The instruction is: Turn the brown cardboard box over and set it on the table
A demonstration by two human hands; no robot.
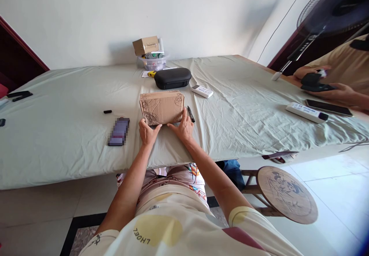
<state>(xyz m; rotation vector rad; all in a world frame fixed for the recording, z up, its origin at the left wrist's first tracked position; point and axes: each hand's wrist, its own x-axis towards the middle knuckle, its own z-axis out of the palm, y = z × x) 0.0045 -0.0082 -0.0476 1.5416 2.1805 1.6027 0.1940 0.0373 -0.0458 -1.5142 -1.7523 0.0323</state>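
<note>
A brown cardboard box with pen drawings on it lies on the cloth-covered table in front of me. My left hand grips its near left corner, fingers curled on the edge. My right hand holds the near right side, thumb along the front and fingers up the side. A black marker lies just right of my right hand.
A phone and a marker cap lie to the left. Behind the box sit a black case, a white remote, and a tub with a small box. Another person's hands are at right. A wooden stool stands near.
</note>
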